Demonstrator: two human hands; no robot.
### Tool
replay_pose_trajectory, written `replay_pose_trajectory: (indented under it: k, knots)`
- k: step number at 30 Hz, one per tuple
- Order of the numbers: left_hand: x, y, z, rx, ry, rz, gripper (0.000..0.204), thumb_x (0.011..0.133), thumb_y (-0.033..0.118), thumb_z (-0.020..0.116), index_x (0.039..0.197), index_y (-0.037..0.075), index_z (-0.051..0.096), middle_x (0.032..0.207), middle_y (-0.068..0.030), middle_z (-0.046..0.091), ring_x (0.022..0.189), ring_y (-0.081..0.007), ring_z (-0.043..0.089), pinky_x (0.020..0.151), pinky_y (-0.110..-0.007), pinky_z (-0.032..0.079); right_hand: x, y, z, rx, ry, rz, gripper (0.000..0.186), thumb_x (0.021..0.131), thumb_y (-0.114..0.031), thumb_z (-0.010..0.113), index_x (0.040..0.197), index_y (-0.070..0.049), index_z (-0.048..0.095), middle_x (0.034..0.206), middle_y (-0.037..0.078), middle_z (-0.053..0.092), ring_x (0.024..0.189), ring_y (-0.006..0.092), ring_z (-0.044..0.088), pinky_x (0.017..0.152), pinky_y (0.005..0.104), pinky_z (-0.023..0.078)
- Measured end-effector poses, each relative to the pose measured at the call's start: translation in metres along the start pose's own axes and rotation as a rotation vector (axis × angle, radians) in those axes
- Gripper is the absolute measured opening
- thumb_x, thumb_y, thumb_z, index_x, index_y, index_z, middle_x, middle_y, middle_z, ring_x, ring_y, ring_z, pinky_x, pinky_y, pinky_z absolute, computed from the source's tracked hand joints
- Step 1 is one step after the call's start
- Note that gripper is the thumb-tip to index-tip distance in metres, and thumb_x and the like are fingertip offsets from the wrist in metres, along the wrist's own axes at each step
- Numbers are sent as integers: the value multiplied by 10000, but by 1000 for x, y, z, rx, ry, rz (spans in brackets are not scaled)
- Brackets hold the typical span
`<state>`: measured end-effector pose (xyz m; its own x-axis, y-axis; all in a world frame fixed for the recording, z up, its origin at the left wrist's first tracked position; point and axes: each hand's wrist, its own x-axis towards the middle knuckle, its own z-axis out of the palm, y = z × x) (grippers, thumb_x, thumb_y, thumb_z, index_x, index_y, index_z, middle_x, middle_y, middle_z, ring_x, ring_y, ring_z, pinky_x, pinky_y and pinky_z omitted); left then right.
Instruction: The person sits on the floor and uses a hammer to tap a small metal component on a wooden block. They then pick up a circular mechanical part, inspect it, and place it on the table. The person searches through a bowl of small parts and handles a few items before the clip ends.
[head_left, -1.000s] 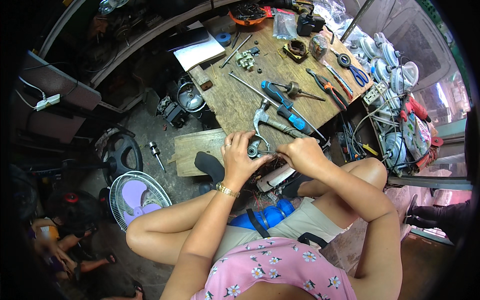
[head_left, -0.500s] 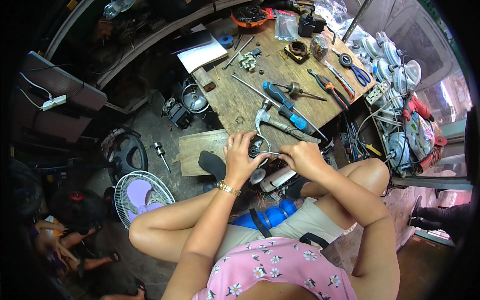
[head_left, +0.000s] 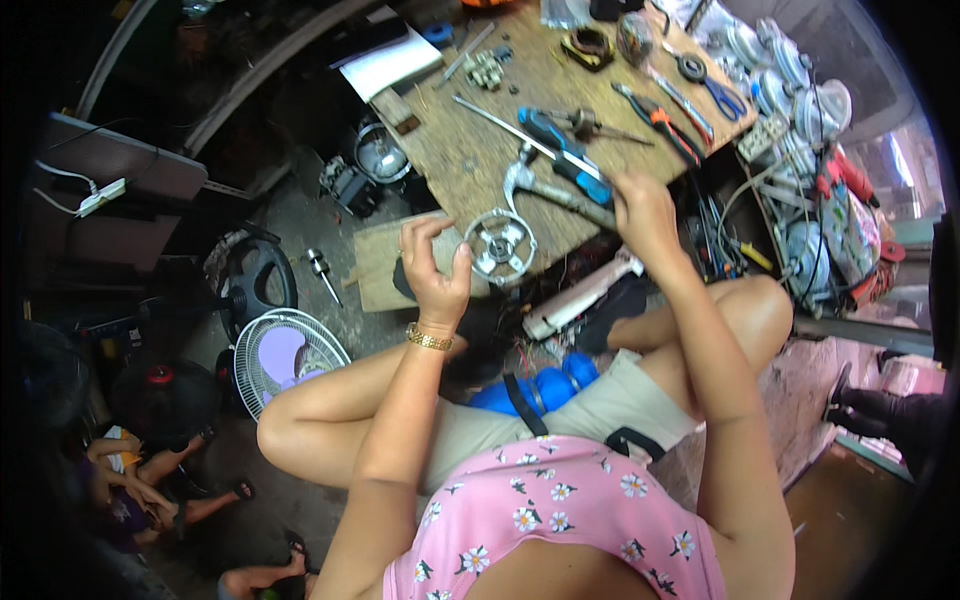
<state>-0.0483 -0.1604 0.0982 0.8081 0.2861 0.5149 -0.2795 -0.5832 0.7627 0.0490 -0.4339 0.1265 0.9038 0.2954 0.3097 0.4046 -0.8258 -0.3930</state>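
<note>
A round silver metal housing with spokes (head_left: pixel 501 247) sits at the front edge of the wooden bench (head_left: pixel 447 158). My left hand (head_left: pixel 433 262) is just left of it, fingers loosely bent and apart, holding nothing. My right hand (head_left: pixel 643 220) is over the bench's front right, by a blue-handled screwdriver (head_left: pixel 552 140), with curled fingers; whatever they hold is hidden. A hammer (head_left: pixel 560 195) lies behind the housing, beside a long metal rod (head_left: pixel 490 117). Pliers (head_left: pixel 660 120) and blue scissors (head_left: pixel 722 98) lie farther right.
A fan (head_left: pixel 284 350) and a steering wheel (head_left: pixel 262 262) are on the floor at left. A low board (head_left: pixel 380 275) is below the bench. Piled plastic parts (head_left: pixel 820 110) crowd the right. Seated people (head_left: pixel 140 480) are lower left, another person's dark-clad legs (head_left: pixel 880 410) at right.
My left hand has let go of the housing and moved left. My right hand has moved up and right, away from the housing. The bench appears higher in the picture.
</note>
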Motion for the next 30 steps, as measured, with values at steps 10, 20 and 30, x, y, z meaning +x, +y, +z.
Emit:
replay_pose_trajectory:
  k: [10,20,30]
  knots:
    - [-215,-78,26,370,-1508,106,164,888,165,546,907,45,656,929,-144,673,817,-321,703,667,-459,578,22,31,23,-109,129,-88,350,782,3,588,1111,-92,662,995,140,580,948,362,571,793,471,482]
    - [-234,-130,79,330,-1352,-236,214,911,117,474,1022,40,639,1095,-192,618,802,-364,671,730,-463,565,80,-44,18,138,-16,-336,200,754,-61,723,953,-71,700,961,97,640,906,297,587,797,401,484]
    - [-241,-135,90,283,-1408,-67,182,880,109,520,975,42,660,963,-178,656,790,-359,684,739,-464,565,126,-90,110,-92,-319,-479,117,767,-167,693,859,-95,701,935,80,669,890,267,630,754,425,473]
